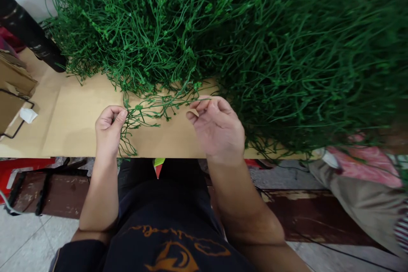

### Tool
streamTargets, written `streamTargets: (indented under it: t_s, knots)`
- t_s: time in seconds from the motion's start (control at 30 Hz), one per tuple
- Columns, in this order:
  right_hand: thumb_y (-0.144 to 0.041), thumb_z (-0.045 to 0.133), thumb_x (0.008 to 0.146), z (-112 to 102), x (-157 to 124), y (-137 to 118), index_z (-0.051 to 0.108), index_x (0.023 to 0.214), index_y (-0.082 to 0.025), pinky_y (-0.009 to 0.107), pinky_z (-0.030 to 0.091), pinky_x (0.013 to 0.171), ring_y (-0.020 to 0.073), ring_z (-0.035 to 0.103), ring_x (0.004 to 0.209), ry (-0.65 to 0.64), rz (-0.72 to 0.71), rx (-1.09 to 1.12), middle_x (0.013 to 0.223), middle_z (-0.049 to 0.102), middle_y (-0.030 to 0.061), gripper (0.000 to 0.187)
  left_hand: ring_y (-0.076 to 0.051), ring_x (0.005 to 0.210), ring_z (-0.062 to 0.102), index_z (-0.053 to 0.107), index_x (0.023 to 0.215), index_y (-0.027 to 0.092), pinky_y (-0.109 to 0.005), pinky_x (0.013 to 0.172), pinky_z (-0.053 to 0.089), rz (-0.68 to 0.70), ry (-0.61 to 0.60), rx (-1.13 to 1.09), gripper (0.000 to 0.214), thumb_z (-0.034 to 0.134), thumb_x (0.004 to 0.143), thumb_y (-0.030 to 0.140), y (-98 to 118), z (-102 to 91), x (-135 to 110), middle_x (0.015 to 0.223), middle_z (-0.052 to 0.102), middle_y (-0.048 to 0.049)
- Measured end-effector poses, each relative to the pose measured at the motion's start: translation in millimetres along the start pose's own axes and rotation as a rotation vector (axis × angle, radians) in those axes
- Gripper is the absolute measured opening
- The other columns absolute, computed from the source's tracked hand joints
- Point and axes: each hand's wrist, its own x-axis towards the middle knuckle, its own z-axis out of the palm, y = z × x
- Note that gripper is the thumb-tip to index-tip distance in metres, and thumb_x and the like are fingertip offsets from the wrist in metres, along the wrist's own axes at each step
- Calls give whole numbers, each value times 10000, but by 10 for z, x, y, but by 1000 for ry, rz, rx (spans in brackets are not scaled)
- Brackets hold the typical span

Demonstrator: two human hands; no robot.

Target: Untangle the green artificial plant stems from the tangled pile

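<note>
A big tangled heap of green plastic stems (153, 29) covers the back of the cardboard-topped table (86, 106). My left hand (110, 125) is closed, thumb against curled fingers, on a small bunch of the stems (130, 121) that hangs over the cardboard. To the right, my right hand (219, 127) pinches a thin green stem (188, 103) between thumb and forefinger, its other fingers loosely bent. Loose stems lie between the two hands, in front of the heap.
A black bottle (35, 29) leans at the far left beside torn cardboard boxes (14, 76). A black wire frame (19, 127) with a white scrap sits at the left edge. At the right, another person's leg (357, 191) and pink cloth (366, 163) are close to the table.
</note>
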Motion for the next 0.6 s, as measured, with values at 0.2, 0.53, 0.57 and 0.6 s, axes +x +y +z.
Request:
streamTargets:
  t_s: [0.2,0.53,0.57,0.6]
  knots:
    - [-364,647,733,33,37,-54,563,654,-217,214,480,624,88,537,756,-70,38,6,837,544,-11,187,-78,553,413,601,669,164,-201,525,344,-6,-113,137,201,697,664,341,64,9,-22,589,513,29]
    - [-424,553,798,145,-11,-3,520,712,-215,235,450,569,92,512,660,-69,103,-146,781,534,2,228,-158,837,555,633,919,176,-305,789,455,202,-300,590,179,547,764,201,123,-35,-36,902,574,-49]
    - [-428,551,799,162,-20,4,518,712,-214,233,447,566,91,507,655,-82,108,-158,775,531,2,234,-175,910,558,615,1010,183,-334,846,451,241,-317,634,257,536,766,188,150,-16,-47,989,577,-64]
    - [-432,557,794,181,-30,11,519,710,-210,230,443,561,89,500,649,-95,116,-160,766,528,1,240,-189,978,553,587,1089,189,-357,892,442,273,-341,653,322,526,772,184,181,12,-58,1069,572,-77]
